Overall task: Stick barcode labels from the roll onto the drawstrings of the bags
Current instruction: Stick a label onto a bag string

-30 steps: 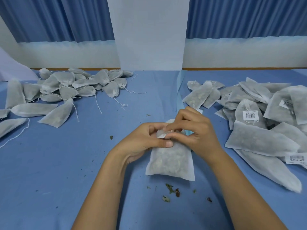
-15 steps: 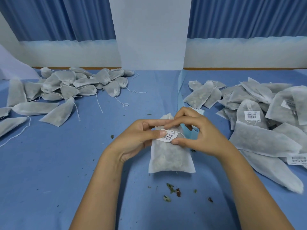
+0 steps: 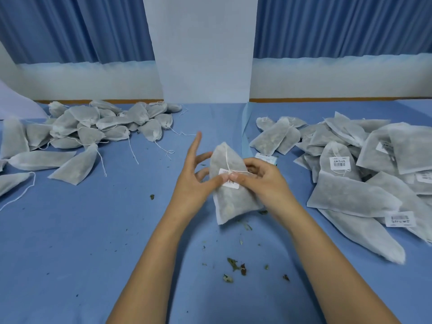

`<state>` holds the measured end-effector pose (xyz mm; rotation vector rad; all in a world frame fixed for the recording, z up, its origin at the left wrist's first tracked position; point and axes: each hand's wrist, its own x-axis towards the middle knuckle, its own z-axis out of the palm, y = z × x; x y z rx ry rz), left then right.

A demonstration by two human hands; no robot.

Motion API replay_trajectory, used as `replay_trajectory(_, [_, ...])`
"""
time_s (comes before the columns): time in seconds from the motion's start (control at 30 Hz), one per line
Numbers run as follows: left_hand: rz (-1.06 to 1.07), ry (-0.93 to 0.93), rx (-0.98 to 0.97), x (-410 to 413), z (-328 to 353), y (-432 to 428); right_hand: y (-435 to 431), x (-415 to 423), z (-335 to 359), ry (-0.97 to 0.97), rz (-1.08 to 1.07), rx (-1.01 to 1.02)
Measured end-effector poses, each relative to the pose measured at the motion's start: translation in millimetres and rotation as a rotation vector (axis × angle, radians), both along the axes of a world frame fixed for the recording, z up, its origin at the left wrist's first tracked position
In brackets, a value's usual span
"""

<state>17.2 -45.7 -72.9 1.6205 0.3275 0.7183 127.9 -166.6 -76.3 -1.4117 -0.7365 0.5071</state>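
Note:
A white mesh bag [image 3: 230, 199] filled with dried herbs is held tilted above the blue table at centre. A white barcode label [image 3: 230, 181] sits folded over its drawstring [image 3: 226, 157]. My left hand [image 3: 194, 181] presses the label with its thumb while its other fingers are spread and straight. My right hand [image 3: 261, 181] holds the bag from the right and pinches the label's right end with thumb and fingers. A strip of the label roll [image 3: 265, 157] shows just behind my right hand.
A heap of unlabelled bags [image 3: 88, 129] with loose strings lies at the back left. A pile of labelled bags [image 3: 364, 174] fills the right side. Dried herb crumbs [image 3: 235, 267] are scattered on the blue table [image 3: 70, 253] near me. A white pillar and blue curtains stand behind.
The bag has been lifted off the table and tilted, its top now pointing away. My left fingers have uncurled and spread. The label now sits lower on the bag's face.

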Motion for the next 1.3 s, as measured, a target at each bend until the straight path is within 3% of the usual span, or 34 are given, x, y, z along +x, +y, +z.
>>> replay_trajectory(0.13, [0.091, 0.048, -0.084, 8, 1, -14, -9, 2, 9, 0.007, -0.133, 0.118])
replay_trajectory(0.3, [0.205, -0.069, -0.07, 22, 12, -38, -38, 1, 16, 0.011, -0.083, 0.09])
replay_trajectory(0.4, [0.157, 0.019, -0.025, 38, 16, -61, -59, 5, 20, 0.023, -0.14, 0.088])
replay_trajectory(0.53, [0.185, 0.083, 0.056, 60, 18, -88, -86, 9, 20, 0.203, -0.135, 0.111])
replay_trajectory(0.6, [0.197, 0.131, 0.08, 68, 19, -97, -101, 15, 18, 0.33, -0.042, 0.05])
replay_trajectory(0.7, [0.179, 0.163, 0.051, 75, 19, -108, -121, 20, 14, 0.334, 0.093, -0.196])
replay_trajectory(0.77, [0.134, 0.136, -0.077, 79, 23, -112, -120, 28, 20, 0.415, 0.037, -0.064])
replay_trajectory(0.83, [0.06, 0.091, -0.254, 81, 33, -116, -112, 43, 34, 0.563, -0.075, 0.224])
replay_trajectory(0.93, [0.011, 0.136, -0.213, 84, 39, -118, -98, 65, 51, 0.729, -0.213, 0.5])
replay_trajectory(1.0, [0.005, 0.173, -0.112, 83, 38, -118, -88, 66, 49, 0.714, -0.285, 0.47])
replay_trajectory(1.13, [-0.031, 0.188, -0.018, 79, 30, -111, -64, 31, 32, 0.55, -0.149, 0.322])
replay_trajectory(1.3, [0.14, 0.035, 0.051, 64, 25, -95, -24, -5, 27, 0.451, -0.099, 0.299])
